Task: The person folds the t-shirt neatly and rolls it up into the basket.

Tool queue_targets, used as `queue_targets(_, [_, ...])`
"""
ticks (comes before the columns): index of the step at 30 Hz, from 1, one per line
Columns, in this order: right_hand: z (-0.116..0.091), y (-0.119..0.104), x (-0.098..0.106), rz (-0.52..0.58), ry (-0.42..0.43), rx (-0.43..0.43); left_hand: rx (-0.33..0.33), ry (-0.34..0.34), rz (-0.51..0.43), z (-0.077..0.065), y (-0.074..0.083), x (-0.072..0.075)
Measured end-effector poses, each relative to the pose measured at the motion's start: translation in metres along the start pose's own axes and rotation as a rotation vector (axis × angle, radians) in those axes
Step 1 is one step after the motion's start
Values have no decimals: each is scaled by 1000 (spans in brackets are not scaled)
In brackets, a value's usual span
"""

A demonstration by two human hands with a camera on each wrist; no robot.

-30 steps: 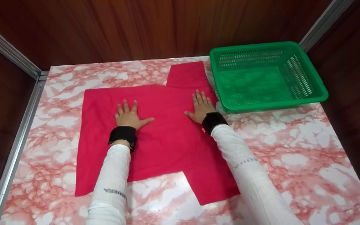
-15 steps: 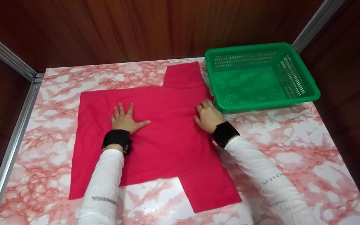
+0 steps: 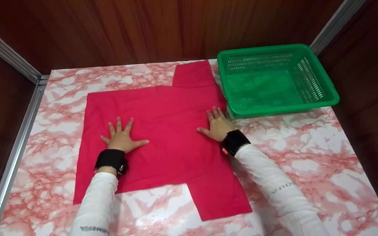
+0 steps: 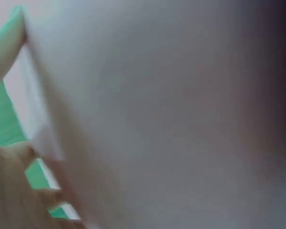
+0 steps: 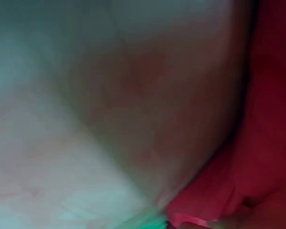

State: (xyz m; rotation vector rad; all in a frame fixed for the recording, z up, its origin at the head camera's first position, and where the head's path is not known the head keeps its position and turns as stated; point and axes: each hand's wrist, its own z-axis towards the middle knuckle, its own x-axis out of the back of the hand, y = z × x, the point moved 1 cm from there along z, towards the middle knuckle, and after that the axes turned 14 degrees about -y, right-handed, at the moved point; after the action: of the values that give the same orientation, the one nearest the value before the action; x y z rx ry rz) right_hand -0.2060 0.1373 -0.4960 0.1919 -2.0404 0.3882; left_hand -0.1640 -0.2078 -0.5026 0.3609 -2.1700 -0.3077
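Observation:
A red T-shirt (image 3: 162, 131) lies spread on the table, its sleeves toward the right and its hem toward the left. My left hand (image 3: 120, 139) rests on the body of the shirt with fingers spread wide. Near the neck end, my right hand (image 3: 219, 127) lies on the cloth with its fingers extended and thumb out to the left. Shallow creases run across the shirt between the hands. In the left wrist view, fingers (image 4: 9, 47) show at the left beside a large blurred surface. Red cloth (image 5: 267, 143) fills the right side of the right wrist view.
A green plastic basket (image 3: 276, 109) with slotted sides stands at the back right, right beside the shirt's neck edge and my right fingertips. The table (image 3: 307, 183) has a pink and white marbled top. Dark wooden panels (image 3: 136, 32) enclose the back and sides.
My left hand has slid toward me and a little left. My right hand shifted toward the shirt's right edge, its fingers bent half a second ago and now straight again.

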Motion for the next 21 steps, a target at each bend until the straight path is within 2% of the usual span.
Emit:
queue_targets(7, [16, 6, 5, 17, -34, -44, 15, 8, -32, 13, 7, 5])
queue_targets(14, [16, 7, 4, 45, -89, -58, 6, -19, -21, 18, 4, 7])
queue_targets(18, [12, 8, 3, 92, -92, -38, -13, -28, -24, 20, -3, 6])
queue_targets(21, [7, 10, 1, 111, -58, 19, -23, -9, -31, 17, -7, 6])
